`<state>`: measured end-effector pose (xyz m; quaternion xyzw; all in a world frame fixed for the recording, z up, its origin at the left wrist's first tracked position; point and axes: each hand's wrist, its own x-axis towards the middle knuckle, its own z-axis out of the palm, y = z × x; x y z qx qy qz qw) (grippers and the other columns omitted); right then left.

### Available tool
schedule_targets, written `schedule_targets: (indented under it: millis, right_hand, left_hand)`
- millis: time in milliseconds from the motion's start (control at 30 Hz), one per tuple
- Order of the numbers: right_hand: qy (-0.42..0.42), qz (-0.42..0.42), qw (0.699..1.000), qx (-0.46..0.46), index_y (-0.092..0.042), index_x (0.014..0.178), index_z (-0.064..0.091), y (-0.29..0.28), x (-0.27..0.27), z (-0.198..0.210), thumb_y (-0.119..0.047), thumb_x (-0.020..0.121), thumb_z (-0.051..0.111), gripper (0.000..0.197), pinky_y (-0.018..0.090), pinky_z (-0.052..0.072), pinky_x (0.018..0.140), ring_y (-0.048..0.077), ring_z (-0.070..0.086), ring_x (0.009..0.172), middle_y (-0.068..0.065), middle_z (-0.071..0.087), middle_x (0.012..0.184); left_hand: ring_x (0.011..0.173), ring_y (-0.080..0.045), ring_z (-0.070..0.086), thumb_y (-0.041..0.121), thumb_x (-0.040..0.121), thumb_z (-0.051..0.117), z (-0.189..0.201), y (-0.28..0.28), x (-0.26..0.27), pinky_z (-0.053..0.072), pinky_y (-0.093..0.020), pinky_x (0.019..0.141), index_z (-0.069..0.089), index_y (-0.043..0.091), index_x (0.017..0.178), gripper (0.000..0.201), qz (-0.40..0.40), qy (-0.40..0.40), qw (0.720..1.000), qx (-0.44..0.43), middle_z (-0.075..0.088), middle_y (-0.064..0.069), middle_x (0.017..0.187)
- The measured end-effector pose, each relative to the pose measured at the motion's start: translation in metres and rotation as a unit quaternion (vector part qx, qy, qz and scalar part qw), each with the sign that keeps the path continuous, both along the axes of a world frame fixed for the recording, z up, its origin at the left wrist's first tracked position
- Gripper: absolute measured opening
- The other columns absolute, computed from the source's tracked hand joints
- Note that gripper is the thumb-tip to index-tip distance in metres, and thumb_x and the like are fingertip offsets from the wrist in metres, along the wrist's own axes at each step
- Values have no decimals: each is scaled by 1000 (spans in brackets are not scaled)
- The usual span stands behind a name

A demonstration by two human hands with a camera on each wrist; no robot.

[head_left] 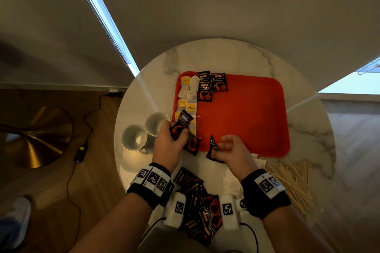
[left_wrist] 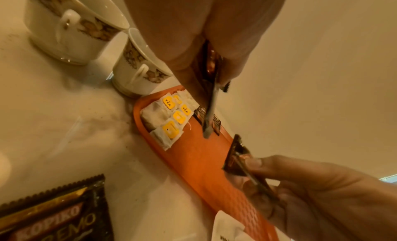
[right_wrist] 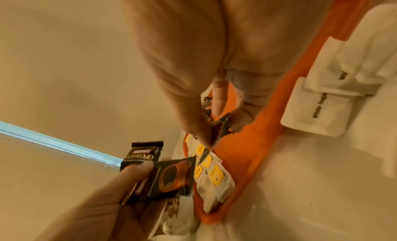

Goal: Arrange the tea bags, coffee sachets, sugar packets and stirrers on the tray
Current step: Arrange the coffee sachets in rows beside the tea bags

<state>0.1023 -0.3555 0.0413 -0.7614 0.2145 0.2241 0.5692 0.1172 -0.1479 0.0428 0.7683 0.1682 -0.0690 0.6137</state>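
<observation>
Two cups [head_left: 144,132] stand on the table [head_left: 257,57] just left of the left hand [head_left: 167,144], touching each other, the farther one right by the tray [head_left: 246,113] edge, so little room that side. Left hand grips a few coffee sachets [head_left: 181,127] btwn thumb and fingers, held over the tray's near-left corner. Beyond that grip, tea bags [head_left: 188,98] run in a column along the tray's left edge; farther still, three laid sachets [head_left: 209,85] sit at the far-left corner. Right of both hands the tray floor is bare red, lots of open room out to the far and right rims.

Right hand [head_left: 232,152] pinches one sachet [head_left: 211,148] by its edge, tilted up, over the tray's near rim, w/ a gap btwn it and the left-hand bunch. Behind the wrists, toward the body, a loose sachet pile [head_left: 197,207] lies on the table. Sugar packets [right_wrist: 318,105] sit just right of the right hand against the tray's outer rim; stirrers [head_left: 292,183] fan out farther right near the table edge.

Exact count in the left-hand bunch: can't tell, fingers cover them. Wrist gear hides part of the pile.
</observation>
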Motion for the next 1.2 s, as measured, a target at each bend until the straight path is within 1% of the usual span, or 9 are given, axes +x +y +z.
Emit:
schedule_targets:
  millis: [67,200,300,367,533,700,833,1000,1200]
  right_hand:
    - [-54,6,998,-11,-26,113,56,-1,3,5,-18,81,84,43,28,54,77,17,67,92,-4,66,108]
    - [-131,58,989,-19,-33,104,63,6,8,14,-21,83,82,30,23,55,70,13,64,82,-5,62,108]
    - [-195,93,972,-92,-31,106,67,12,13,17,-24,83,82,29,16,50,74,5,57,83,-12,51,115]
    - [-214,104,967,-93,-24,112,69,11,16,21,-23,83,82,32,9,46,75,-3,53,88,-10,48,119]
    - [-149,40,988,-29,-28,126,58,10,21,17,-34,91,73,39,18,56,79,0,68,93,-14,63,114]
    - [-121,3,993,-6,-20,99,67,6,45,13,-14,95,68,7,24,59,69,14,72,84,-3,73,90]
    - [-123,6,991,-58,-25,95,68,-5,85,14,-20,96,67,5,25,57,72,10,69,82,-6,72,91]
    - [-102,-68,986,-109,-26,99,66,-31,149,-4,-23,97,64,4,38,56,91,12,67,96,-8,70,101]
    - [-30,-72,985,-155,-22,102,65,-37,198,-43,-19,96,64,6,42,58,89,21,67,99,-3,68,106]
  left_hand:
    - [95,-7,71,22,95,65,-6,-2,3,59,-28,80,52,28,106,18,-3,5,1000,-20,73,1,103]
    - [101,-8,68,10,99,59,-1,-22,8,58,-24,84,52,17,120,24,-48,26,997,-61,67,1,110]
    - [109,-18,68,43,93,66,3,-34,13,58,-41,92,54,24,123,37,-46,47,993,-97,66,-3,118]
    - [109,-22,70,46,87,73,4,-34,17,58,-47,92,55,25,122,44,-52,50,990,-119,68,-6,120]
    - [108,-18,70,9,92,70,4,-36,28,58,-33,91,55,12,125,36,-36,28,990,-137,72,-7,117]
    - [97,-12,72,23,96,67,-2,-42,38,59,-34,87,60,22,111,18,-20,6,996,-86,74,0,106]
    - [84,-10,72,26,99,62,-12,-48,48,60,-28,69,59,29,102,5,8,4,997,-81,72,4,96]
    - [82,-3,71,30,100,61,-21,-42,62,55,-16,66,60,22,111,14,42,9,998,-54,72,4,98]
    - [82,1,69,34,99,61,-26,-29,62,52,-11,65,59,30,106,9,31,26,999,-29,72,9,95]
